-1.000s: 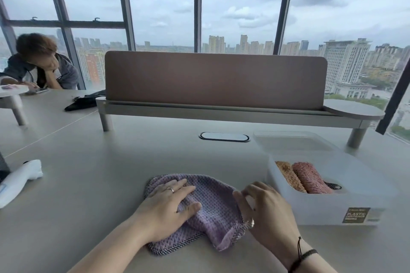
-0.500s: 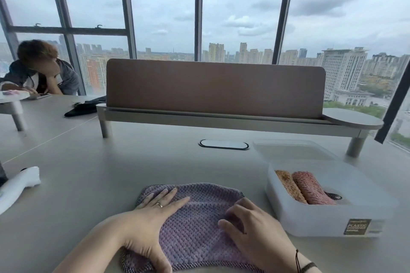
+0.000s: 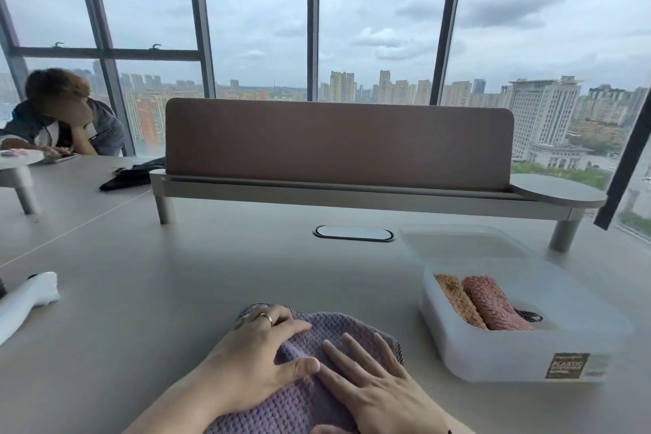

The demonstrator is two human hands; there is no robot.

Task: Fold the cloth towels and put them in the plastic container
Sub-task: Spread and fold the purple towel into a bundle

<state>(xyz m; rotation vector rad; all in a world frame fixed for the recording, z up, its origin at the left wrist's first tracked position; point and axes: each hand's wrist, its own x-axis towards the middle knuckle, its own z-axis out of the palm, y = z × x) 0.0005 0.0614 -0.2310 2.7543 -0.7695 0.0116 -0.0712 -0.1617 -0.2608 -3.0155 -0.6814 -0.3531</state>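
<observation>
Your left hand lies on the towel with fingers loosely bent over its far left edge and the thumb pressing the cloth; nothing is pinched that the view shows. Your right hand lies flat beside it, fingers straight and spread, palm down on the right part of the towel. The two hands nearly touch at the thumb. The towel is lavender, waffle-knit, and rests on the table directly in front of you; its near edge runs out of the bottom of the view, so its full outline cannot be read. It appears partly folded, and further folding is probably needed before it will fit. The container stands to the right of the towel and slightly farther away, close to your right hand, open at the top. Two rolled towels, orange and pink, occupy its left part, long axes running away from you; the space to their right looks free. Its lid lies just behind it. Your right hand is the nearer for the transfer.
</observation>
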